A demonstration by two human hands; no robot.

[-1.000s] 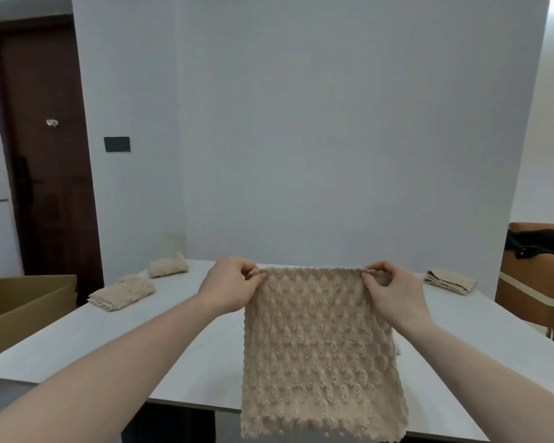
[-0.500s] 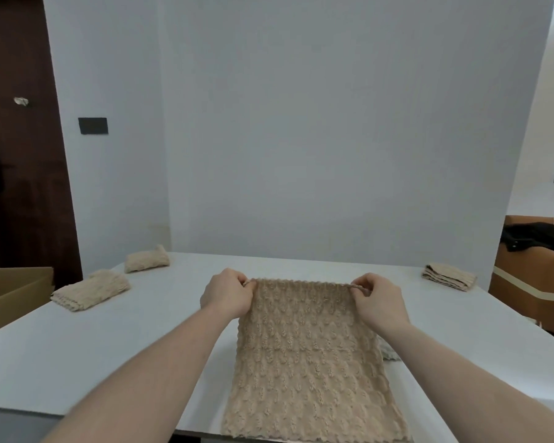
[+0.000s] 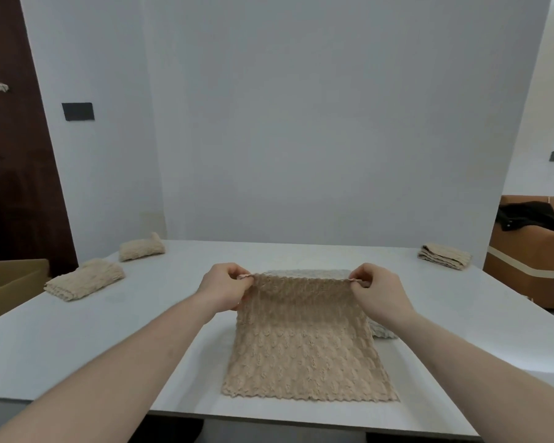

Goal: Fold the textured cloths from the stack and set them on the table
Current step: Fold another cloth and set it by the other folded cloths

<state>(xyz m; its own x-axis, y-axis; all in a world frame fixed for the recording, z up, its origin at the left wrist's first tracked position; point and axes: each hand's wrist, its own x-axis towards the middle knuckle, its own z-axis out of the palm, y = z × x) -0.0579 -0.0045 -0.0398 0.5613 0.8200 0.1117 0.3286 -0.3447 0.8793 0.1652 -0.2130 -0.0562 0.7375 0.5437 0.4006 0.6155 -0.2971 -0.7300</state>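
A beige textured cloth point(image 3: 304, 343) lies with its near half flat on the white table point(image 3: 109, 346), its far edge lifted. My left hand point(image 3: 223, 287) pinches the far left corner and my right hand point(image 3: 378, 290) pinches the far right corner. Under and behind the cloth, a paler stack of cloths point(image 3: 383, 330) shows at the right side and along the far edge. Two folded cloths lie at the left of the table, one nearer point(image 3: 85, 282) and one farther point(image 3: 141, 249).
Another folded cloth pile point(image 3: 443, 259) sits at the table's far right corner. A cardboard box point(image 3: 10, 286) stands left of the table, a brown sofa point(image 3: 531, 260) with a dark garment at the right. A dark door point(image 3: 10, 155) is at the left wall.
The cloth hung off the table's front edge from my raised hands; both hands have moved forward and down, and its lower part now rests flat on the table.
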